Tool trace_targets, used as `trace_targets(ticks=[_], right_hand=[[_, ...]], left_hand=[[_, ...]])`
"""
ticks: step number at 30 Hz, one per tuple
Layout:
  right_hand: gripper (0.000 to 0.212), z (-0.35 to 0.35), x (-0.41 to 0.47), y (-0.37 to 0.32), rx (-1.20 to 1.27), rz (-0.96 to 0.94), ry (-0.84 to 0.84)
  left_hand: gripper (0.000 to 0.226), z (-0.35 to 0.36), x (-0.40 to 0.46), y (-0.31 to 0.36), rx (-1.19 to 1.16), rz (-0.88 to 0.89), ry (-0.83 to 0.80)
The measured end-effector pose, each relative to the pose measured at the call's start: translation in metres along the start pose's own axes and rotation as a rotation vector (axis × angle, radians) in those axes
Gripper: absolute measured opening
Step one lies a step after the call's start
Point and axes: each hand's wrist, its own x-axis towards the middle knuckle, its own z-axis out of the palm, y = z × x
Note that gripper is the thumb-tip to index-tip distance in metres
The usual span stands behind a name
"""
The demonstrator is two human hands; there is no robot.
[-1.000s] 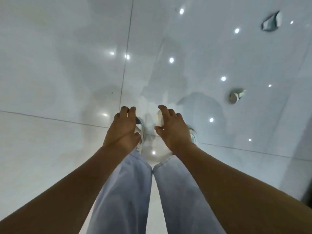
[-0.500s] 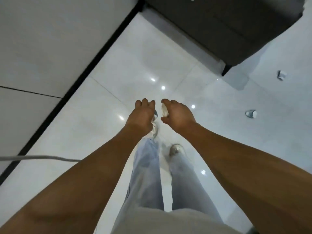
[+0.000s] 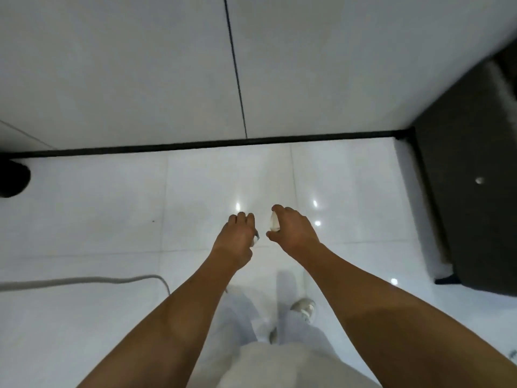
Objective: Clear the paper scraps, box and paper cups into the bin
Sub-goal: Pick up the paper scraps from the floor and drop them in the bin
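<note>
Out in front of the person's legs, over the glossy white floor [image 3: 84, 219], both arms reach forward. The left hand [image 3: 236, 239] has its fingers [image 3: 242, 218] curled in around something small, of which only a pale and dark sliver shows at the thumb side; likely a scrap or cup, though I cannot tell which. The right hand [image 3: 293, 229] pinches a small white piece [image 3: 274, 222], probably a crushed paper cup or scrap, between thumb and forefinger. That light pinch is the weak point: in my judgement a swing of the arm could let it slip to the floor. A grey cable [image 3: 84, 280] lies near the feet and could catch a shoe. Farther off, at the left edge by the wall, a dark rounded shape [image 3: 12, 179] may be the bin; its inside is not visible. A dark cabinet [image 3: 475, 191] stands at right.
</note>
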Motion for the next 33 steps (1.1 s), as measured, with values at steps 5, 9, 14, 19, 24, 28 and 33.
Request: trace_targets(ticks=[5,9,14,19,24,28,33], right_hand=[[0.048,0.049,0.043,-0.151,-0.127,-0.157,-0.116],[0.043,0.094,0.067,-0.267,-0.219,-0.308,-0.18],[0.051,0.141,0.095,-0.382,-0.302,-0.445,-0.262],[0.055,0.164,0.141,-0.464,-0.377,-0.514,-0.332],[0.054,0.179,0.224,-0.554,-0.467,-0.557,-0.351],[0.057,0.189,0.291,-0.64,-0.501,-0.577,-0.366],[0.057,0.207,0.342,-0.747,-0.558,-0.64,-0.392]], left_hand=[[0.051,-0.013,-0.058,-0.145,-0.205,-0.262,0.075],[0.054,-0.024,-0.105,-0.255,-0.303,-0.457,0.154],[0.064,-0.036,-0.148,-0.366,-0.402,-0.628,0.201],[0.061,-0.044,-0.162,-0.452,-0.529,-0.75,0.245],[0.061,-0.065,-0.143,-0.548,-0.617,-0.846,0.297],[0.058,-0.095,-0.124,-0.634,-0.675,-0.916,0.342],[0.051,-0.131,-0.123,-0.73,-0.716,-1.012,0.412]])
